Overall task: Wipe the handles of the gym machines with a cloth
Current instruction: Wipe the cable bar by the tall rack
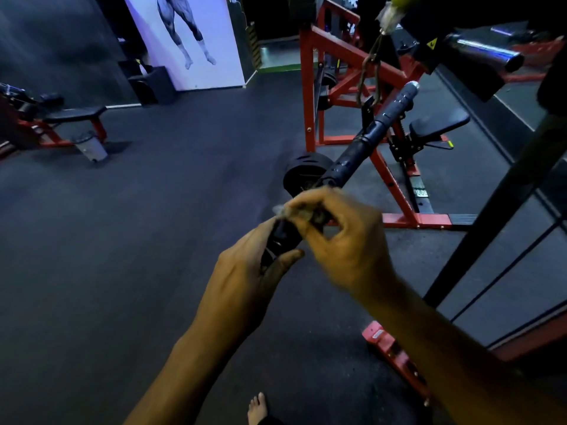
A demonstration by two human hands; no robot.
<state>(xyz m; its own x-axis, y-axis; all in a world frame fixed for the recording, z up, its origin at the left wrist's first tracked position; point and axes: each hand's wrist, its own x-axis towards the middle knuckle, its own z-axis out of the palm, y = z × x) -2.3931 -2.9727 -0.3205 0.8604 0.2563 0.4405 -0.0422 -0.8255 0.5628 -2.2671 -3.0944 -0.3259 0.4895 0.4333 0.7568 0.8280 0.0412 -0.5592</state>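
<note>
Item: long black cylindrical pull-down bar handle (pixel 352 154), hung from a chain (pixel 369 72). Our left hand (pixel 245 271) has its grip clamped round the bar's near end. Our right hand (pixel 340 237) pinches a small crumpled pale cloth (pixel 288 211) against the bar just beyond.

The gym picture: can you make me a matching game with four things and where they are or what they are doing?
Things:
1. left hand
2. right hand
3. weight plate
4. wall poster

Places or states:
A. far back, on the wall
B. presses a cloth on the bar
C. grips the near end of the bar handle
D. behind the bar, just past the hands

Pairs: 1-C, 2-B, 3-D, 4-A
</note>
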